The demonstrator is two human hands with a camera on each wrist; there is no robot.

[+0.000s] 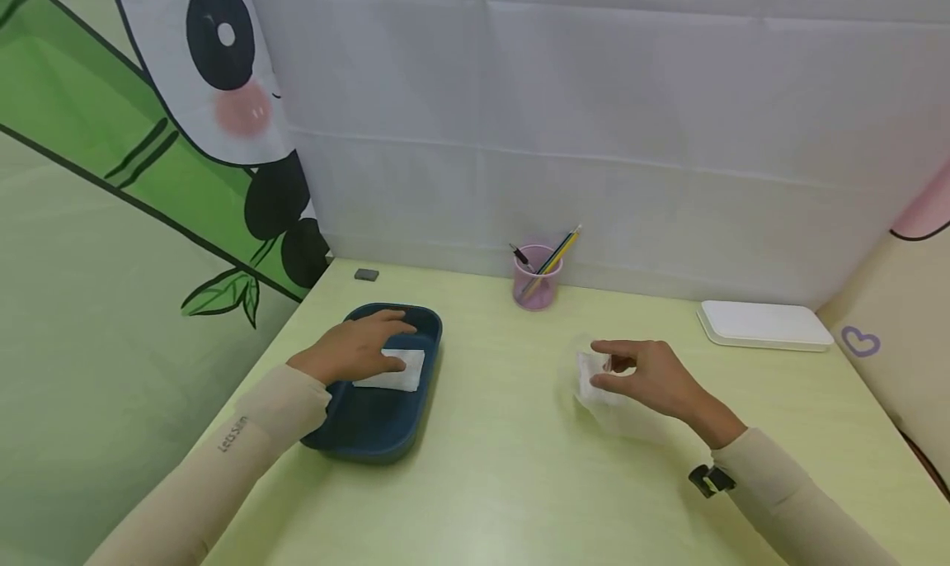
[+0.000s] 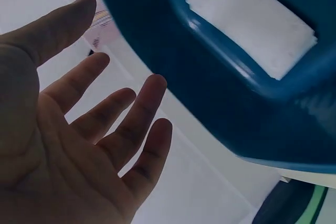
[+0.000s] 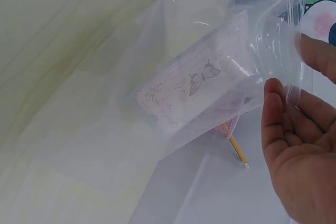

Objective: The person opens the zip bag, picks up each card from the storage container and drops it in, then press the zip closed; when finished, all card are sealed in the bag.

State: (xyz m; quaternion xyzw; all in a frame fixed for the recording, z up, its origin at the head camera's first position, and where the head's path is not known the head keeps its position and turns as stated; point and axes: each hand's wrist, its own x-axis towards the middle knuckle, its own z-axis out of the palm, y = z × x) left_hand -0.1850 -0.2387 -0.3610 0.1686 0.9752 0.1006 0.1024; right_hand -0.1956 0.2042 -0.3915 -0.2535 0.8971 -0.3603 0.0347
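My left hand (image 1: 356, 351) reaches over a dark blue tray (image 1: 364, 442) with its fingers spread and holding nothing. A folded white tissue (image 1: 408, 370) lies in the tray, partly hidden by that hand in the head view. On the right, my right hand (image 1: 656, 376) grips the edge of a clear plastic bag (image 3: 278, 30) between thumb and curled fingers. Inside the bag shows a flat, pale pink packet (image 3: 194, 85) with a butterfly print. The bag hangs close over the table, to the right of the tray.
A pink mesh cup (image 1: 536, 294) with pencils and a pen stands at the back middle. A white oblong case (image 1: 764, 325) lies at the back right, a small grey block (image 1: 366, 275) at the back left. A hanging white cloth (image 1: 594, 137) borders the table's far edge.
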